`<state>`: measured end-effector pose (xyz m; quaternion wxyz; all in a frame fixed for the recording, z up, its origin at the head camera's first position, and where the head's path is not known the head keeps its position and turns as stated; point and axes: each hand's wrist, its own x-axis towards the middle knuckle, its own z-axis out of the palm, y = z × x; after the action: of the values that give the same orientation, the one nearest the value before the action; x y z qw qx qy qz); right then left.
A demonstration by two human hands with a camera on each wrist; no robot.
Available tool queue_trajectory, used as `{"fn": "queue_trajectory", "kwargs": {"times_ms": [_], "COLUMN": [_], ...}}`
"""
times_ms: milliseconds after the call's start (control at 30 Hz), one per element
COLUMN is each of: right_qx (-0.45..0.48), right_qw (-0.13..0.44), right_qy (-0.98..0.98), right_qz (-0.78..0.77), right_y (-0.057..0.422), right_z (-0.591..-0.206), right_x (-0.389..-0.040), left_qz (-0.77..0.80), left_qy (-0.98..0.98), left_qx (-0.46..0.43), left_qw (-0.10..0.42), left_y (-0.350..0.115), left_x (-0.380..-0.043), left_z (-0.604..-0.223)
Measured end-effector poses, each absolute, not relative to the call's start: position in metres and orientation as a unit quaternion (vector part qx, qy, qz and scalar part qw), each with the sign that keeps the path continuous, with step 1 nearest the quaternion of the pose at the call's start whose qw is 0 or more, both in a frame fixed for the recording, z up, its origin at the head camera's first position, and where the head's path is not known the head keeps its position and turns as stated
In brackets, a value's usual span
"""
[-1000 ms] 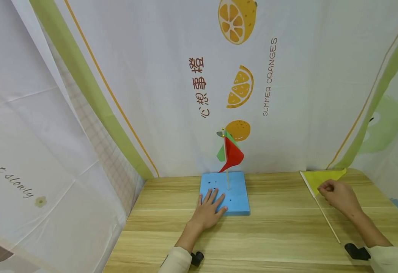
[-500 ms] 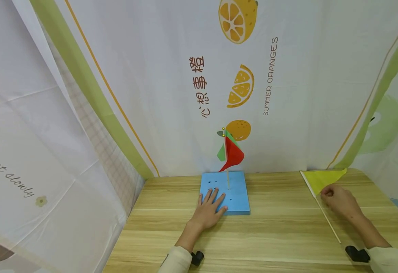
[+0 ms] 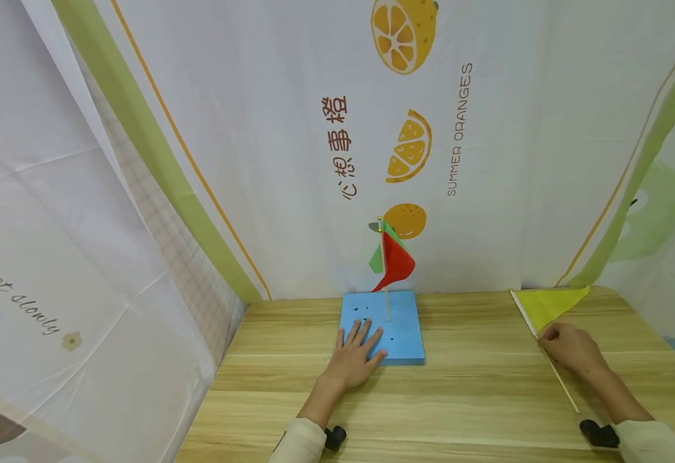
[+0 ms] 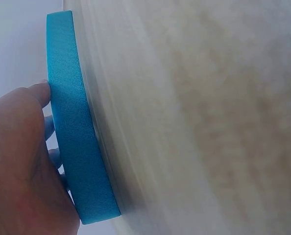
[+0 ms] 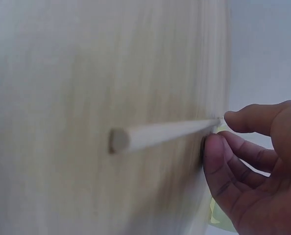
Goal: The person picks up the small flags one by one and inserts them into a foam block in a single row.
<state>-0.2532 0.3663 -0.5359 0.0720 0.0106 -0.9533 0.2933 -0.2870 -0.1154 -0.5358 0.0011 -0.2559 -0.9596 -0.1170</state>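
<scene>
Clock directions are as the head camera sees it. Left hand (image 3: 349,365) rests on the near-left part of the blue block (image 3: 403,347) — fingers spread apart and laid over the top, so just resting, no clamping. The red flag (image 3: 396,262) stands in that block at about 1 o'clock from the hand, green flag (image 3: 376,260) right behind it. There's a little hole at 6 o'clock from the foot of the red one's stick.

Over at 3 o'clock from the block, well apart, the yellow flag (image 3: 545,305) lies on the wooden table (image 3: 464,386), cloth at 11 o'clock from the right hand (image 3: 571,347), its thin stick (image 3: 562,384) running down toward 5. Right thumb and fingertip are at the stick just below the cloth — can't tell if they're actually pinching it. Printed white cloth (image 3: 291,244) hangs at 12.
</scene>
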Motion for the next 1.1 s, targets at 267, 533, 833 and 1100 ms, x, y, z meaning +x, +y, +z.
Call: {"fn": "queue_trajectory", "kwargs": {"times_ms": [267, 533, 833, 1100], "right_qx": [0.003, -0.005, -0.015, -0.033], "right_qw": [0.057, 0.059, 0.043, 0.022], "right_qy": [-0.957, -0.956, -0.954, -0.952], "right_qz": [0.286, 0.286, 0.296, 0.302], "right_y": [0.363, 0.358, 0.357, 0.353], "right_z": [-0.536, -0.535, -0.539, -0.535], "right_x": [-0.251, -0.250, -0.252, -0.255], "left_qz": [-0.124, -0.124, -0.114, -0.115], "left_qy": [-0.957, -0.957, -0.959, -0.960], "left_qx": [-0.261, -0.262, -0.258, -0.257], "left_qw": [0.001, 0.005, 0.004, 0.004], "left_y": [-0.114, -0.114, -0.114, -0.115], "left_x": [-0.286, -0.286, -0.285, -0.285], "left_z": [-0.535, -0.536, -0.536, -0.536]}}
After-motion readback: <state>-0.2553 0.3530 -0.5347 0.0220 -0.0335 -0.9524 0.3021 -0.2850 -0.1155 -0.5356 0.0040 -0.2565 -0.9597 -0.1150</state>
